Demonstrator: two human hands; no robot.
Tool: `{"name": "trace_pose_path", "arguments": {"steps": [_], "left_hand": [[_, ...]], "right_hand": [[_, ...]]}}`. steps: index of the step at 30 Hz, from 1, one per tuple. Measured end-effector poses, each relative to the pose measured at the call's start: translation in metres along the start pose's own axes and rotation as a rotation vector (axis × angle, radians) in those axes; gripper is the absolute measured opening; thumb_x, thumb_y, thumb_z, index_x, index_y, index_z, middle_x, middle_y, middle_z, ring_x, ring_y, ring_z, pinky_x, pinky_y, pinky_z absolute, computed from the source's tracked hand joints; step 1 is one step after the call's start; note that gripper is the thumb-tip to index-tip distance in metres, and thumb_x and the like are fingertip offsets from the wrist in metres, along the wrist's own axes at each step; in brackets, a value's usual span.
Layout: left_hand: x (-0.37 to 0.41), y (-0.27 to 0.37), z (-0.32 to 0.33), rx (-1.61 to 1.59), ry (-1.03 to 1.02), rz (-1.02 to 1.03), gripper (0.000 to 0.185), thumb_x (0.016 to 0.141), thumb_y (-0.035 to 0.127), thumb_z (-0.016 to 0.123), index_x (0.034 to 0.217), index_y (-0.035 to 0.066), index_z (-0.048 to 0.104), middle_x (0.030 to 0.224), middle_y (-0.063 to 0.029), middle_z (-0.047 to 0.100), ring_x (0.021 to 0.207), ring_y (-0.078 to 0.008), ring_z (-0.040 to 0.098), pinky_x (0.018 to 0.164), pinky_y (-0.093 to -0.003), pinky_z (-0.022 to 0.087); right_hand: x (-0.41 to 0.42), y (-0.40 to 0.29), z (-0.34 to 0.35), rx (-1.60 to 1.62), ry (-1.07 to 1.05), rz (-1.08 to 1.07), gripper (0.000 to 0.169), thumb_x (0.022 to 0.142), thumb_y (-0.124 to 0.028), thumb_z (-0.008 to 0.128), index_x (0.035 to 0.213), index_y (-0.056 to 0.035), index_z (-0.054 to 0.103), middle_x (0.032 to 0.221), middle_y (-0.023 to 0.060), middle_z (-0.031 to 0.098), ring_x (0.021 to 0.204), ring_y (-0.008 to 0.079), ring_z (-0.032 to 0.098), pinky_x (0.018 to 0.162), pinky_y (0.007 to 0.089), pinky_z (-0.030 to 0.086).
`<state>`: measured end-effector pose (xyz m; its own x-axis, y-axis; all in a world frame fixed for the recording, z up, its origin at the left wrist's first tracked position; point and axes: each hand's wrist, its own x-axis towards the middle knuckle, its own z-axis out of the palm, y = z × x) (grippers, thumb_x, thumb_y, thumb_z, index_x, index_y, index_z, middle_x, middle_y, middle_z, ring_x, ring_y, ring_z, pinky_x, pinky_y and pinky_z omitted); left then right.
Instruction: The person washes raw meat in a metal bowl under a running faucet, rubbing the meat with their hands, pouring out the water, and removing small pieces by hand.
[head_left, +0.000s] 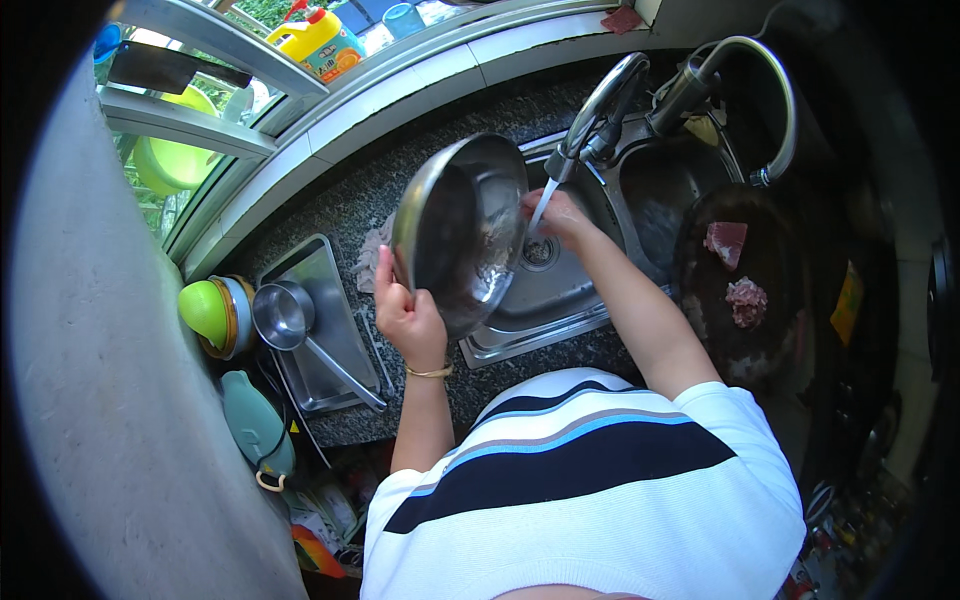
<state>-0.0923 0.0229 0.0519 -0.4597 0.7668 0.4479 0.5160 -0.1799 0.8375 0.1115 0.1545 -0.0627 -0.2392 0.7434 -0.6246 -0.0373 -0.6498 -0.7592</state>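
Note:
Tilted on its side, a large metal basin (469, 217) is held by its rim in my left hand (409, 311). The thumb and fingers grip its near left edge, and its wet inner wall faces the sink. My right hand (559, 216) is at the basin's right rim, under running water from the curved chrome faucet (600, 105). Its fingers are blurred and partly behind the water stream, so I cannot tell whether they grip the rim. Below lies the stainless steel sink basin (551, 292) with its drain (538, 253).
Left on the granite counter (330, 202), a metal tray (330, 375) holds a long-handled ladle (283, 315). A crumpled cloth (373, 251) lies behind my left hand. Right of the sink, a dark round board (712, 300) bears raw meat (726, 244) and a chopped meat pile (746, 302).

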Motion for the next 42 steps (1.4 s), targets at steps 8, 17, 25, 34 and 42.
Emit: {"name": "trace_pose_path", "arguments": {"steps": [8,17,25,34,42], "left_hand": [[-0.019,-0.087,0.001,-0.362,-0.005,-0.861,0.031,0.065,-0.01,0.051,0.06,0.013,0.031,0.068,0.0027,0.043,0.059,-0.0049,0.035,0.055,-0.0208,0.034],[-0.061,-0.154,0.061,0.677,-0.422,-0.22,0.022,0.08,0.014,0.059,0.097,0.005,0.046,0.093,-0.0186,0.058,0.081,-0.0398,0.06,0.07,-0.0465,0.048],[-0.03,-0.128,0.058,1.099,-0.822,-0.269,0.035,0.08,0.026,0.062,0.106,0.01,0.045,0.097,-0.0148,0.059,0.083,-0.0358,0.062,0.069,-0.0474,0.05],[-0.055,-0.126,0.044,1.018,-0.628,-0.208,0.047,0.077,0.03,0.066,0.111,0.009,0.043,0.102,-0.0139,0.053,0.083,-0.033,0.062,0.065,-0.0434,0.052],[-0.072,-0.109,0.041,0.826,-0.548,-0.067,0.049,0.078,0.033,0.064,0.115,0.007,0.045,0.104,-0.0142,0.051,0.093,-0.0329,0.057,0.074,-0.0429,0.047]], "right_hand": [[-0.008,0.111,-0.1,-0.516,0.225,-0.15,0.058,0.075,-0.026,0.062,0.124,-0.0015,0.044,0.114,0.0205,0.056,0.108,0.0318,0.053,0.092,0.0373,0.041],[-0.029,0.107,-0.11,-0.854,0.542,-0.095,0.049,0.077,-0.017,0.051,0.123,-0.0034,0.038,0.108,0.0283,0.056,0.1,0.0443,0.053,0.087,0.0464,0.043],[-0.017,0.111,-0.103,-0.885,0.528,-0.047,0.04,0.08,-0.016,0.051,0.116,-0.0046,0.038,0.102,0.0273,0.058,0.096,0.0438,0.056,0.083,0.0496,0.044],[-0.059,0.07,-0.068,-1.101,0.595,-0.265,0.058,0.075,-0.029,0.062,0.121,-0.0028,0.038,0.127,0.021,0.043,0.109,0.0368,0.049,0.089,0.0427,0.043],[-0.099,0.103,-0.057,-1.606,0.142,-0.59,0.031,0.075,-0.019,0.057,0.103,-0.0075,0.059,0.139,0.0117,0.031,0.129,0.032,0.028,0.105,0.0498,0.02]]}}
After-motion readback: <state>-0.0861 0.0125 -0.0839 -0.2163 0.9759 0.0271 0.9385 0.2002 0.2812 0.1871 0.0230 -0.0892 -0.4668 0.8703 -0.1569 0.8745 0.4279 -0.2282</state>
